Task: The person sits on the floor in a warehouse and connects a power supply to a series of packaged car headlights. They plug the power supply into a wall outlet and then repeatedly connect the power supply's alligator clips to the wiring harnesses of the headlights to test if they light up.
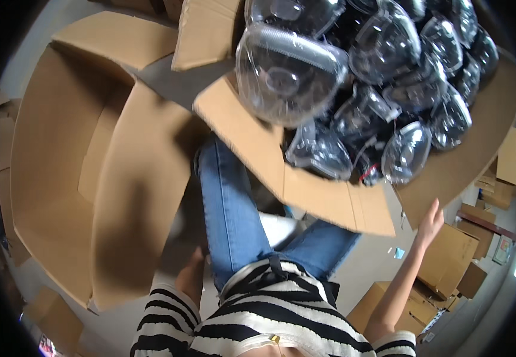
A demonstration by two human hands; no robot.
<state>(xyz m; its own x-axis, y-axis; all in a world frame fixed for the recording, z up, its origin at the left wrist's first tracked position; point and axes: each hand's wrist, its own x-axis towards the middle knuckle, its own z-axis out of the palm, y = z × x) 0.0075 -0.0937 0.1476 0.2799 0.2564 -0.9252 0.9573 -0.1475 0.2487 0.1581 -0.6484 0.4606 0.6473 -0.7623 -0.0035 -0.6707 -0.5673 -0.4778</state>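
Note:
A large open cardboard box [249,152] stands in front of me at upper right. It is heaped with clear domed plastic cases [291,74] that have black contents I cannot make out. My right hand [431,221] is by the right flap of this box, fingers stretched out and holding nothing visible; whether it touches the cardboard I cannot tell. On the left, a tall open box [142,196] shows bare inner walls. My left hand [195,262] hangs low between that box's near side and my leg. Shadow and blur hide its fingers.
Several cardboard boxes [448,259] are piled on the right, some with flaps up. Another box [52,318] is at lower left. A small light-blue scrap [399,253] lies on the grey floor. My knees are beneath the filled box's front flap.

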